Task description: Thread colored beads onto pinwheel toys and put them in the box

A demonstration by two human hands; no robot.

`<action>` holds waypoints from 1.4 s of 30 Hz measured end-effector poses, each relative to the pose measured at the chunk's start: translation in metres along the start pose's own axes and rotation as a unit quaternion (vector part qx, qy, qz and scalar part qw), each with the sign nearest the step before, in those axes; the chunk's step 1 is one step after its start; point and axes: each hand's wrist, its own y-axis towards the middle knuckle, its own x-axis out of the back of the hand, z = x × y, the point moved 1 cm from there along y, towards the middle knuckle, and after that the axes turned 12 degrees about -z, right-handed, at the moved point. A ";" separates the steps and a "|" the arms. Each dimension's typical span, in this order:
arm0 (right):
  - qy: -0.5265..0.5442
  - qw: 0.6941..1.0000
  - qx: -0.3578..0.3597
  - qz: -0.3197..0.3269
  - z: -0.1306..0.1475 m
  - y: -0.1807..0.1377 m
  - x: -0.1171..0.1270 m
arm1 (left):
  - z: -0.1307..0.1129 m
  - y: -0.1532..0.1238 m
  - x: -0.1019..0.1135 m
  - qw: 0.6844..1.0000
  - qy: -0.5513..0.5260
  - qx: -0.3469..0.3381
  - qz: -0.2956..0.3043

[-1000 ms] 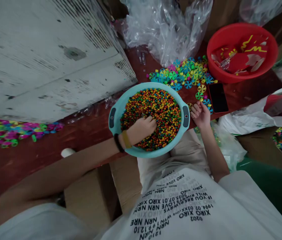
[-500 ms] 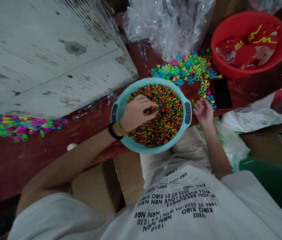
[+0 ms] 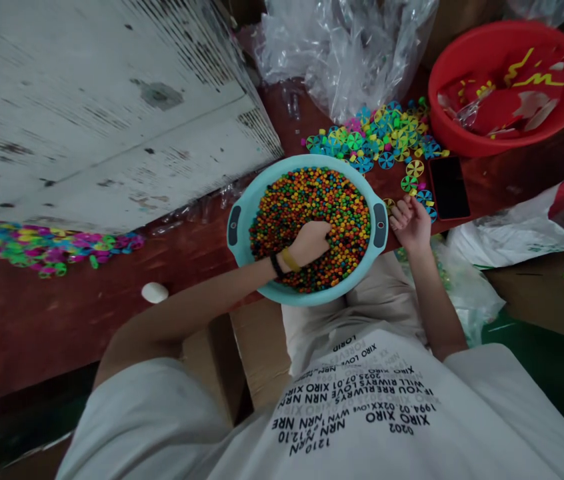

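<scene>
A light-blue basin (image 3: 246, 175) with dark grip pads sits at the table edge, above my lap. It is full of small round multicoloured beads (image 3: 307, 190). My left hand (image 3: 308, 245) is down in the beads, its fingers curled and pressed together. Their tips are hidden, so I cannot see what they hold. My right hand (image 3: 411, 223) is beside the basin's right handle, with curled fingers, close to several small plastic wheels (image 3: 425, 197). Whether something small is pinched there, I cannot make out.
Colourful plastic wheels (image 3: 387, 137) lie piled behind the basin. At the back right stands a red tub (image 3: 445, 127); a black phone (image 3: 449, 189) lies near it. Clear plastic bags (image 3: 342, 53), a white wooden board (image 3: 87, 120), small coloured pieces (image 3: 62, 248) and a white oval object (image 3: 155, 292) are around.
My left hand has moved right and toward me across the beads, and its fingers have gone from a visible curl to being buried. My right hand stays beside the basin. The view has shifted slightly.
</scene>
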 end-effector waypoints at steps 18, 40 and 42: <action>-0.003 1.000 0.014 0.024 0.002 -0.001 0.000 | -0.005 -0.024 0.026 0.975 0.092 -0.199 0.035; -0.837 0.321 0.421 0.139 0.008 0.004 -0.008 | 0.005 -0.017 0.037 0.963 0.126 -0.237 0.007; -0.823 0.353 0.430 0.117 0.009 0.001 -0.007 | -0.003 -0.011 0.025 0.972 0.095 -0.214 0.020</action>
